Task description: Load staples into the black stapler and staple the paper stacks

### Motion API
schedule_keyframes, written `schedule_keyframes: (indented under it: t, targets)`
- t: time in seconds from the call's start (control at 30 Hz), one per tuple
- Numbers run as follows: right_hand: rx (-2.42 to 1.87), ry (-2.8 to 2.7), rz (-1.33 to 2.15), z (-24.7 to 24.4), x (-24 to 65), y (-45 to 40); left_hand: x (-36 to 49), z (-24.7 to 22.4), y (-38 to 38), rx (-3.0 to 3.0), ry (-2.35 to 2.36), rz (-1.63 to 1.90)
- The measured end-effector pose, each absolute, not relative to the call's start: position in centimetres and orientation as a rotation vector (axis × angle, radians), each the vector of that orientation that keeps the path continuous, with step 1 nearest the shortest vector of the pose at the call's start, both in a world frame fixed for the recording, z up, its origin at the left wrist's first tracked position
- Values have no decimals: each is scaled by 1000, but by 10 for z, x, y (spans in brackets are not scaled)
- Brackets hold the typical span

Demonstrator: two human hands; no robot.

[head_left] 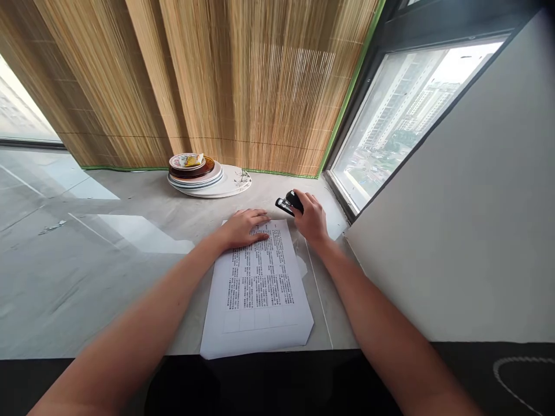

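Printed sheets of paper point(260, 289) lie on the grey tiled ledge in front of me, their near edge reaching the ledge's front. Flat on the upper left part of the paper rests my left hand point(243, 229), its fingers stretched out to the right and holding nothing. Just beyond the paper's upper right corner, my right hand point(311, 218) is wrapped round a black stapler point(290, 202). The stapler's nose points left and its jaws are apart. Whether the stapler touches the paper is hard to tell.
A stack of plates point(197, 176) with a small yellow packet point(193, 160) on top stands at the back, before a bamboo blind point(208, 86). On the right are a window point(416, 110) and a white wall point(468, 219). A small scrap point(52, 227) lies far left.
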State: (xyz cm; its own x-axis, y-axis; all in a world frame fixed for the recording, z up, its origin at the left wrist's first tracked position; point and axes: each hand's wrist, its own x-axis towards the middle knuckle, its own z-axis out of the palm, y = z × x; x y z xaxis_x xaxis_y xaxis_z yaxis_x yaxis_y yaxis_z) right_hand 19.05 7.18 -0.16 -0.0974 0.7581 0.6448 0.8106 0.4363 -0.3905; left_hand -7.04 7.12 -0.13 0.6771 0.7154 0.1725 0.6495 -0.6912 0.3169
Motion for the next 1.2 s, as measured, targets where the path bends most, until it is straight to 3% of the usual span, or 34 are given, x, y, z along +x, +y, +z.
schedule_keyframes:
  t: [0.47, 1.2]
  targets:
    - [-1204, -1757, 103, 10, 155, 44, -71, -2, 70, 2697, 1049, 490]
    - [-1278, -1659, 52, 7, 169, 52, -71, -2, 68, 2678, 1093, 422]
